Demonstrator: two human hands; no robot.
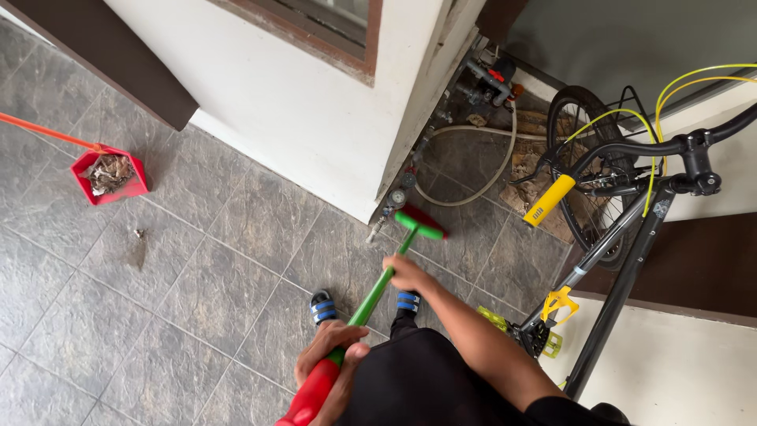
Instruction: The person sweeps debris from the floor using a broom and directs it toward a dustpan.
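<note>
Both hands hold a broom with a green shaft (377, 290) and a red grip end (311, 394). My left hand (330, 351) is wrapped around the shaft just above the red grip. My right hand (408, 273) grips the shaft further down. The broom's green and red head (422, 222) rests on the grey tiled floor near the corner of a white wall (315, 118). My feet in blue-strapped sandals (322, 306) stand beneath the shaft.
A red dustpan (109, 175) holding dry leaves sits at the left on the tiles, with some debris (139, 246) beside it. A black bicycle (623, 237) with a yellow handlebar grip stands at the right. A hose and pipes (473, 158) lie in the corner behind the broom head.
</note>
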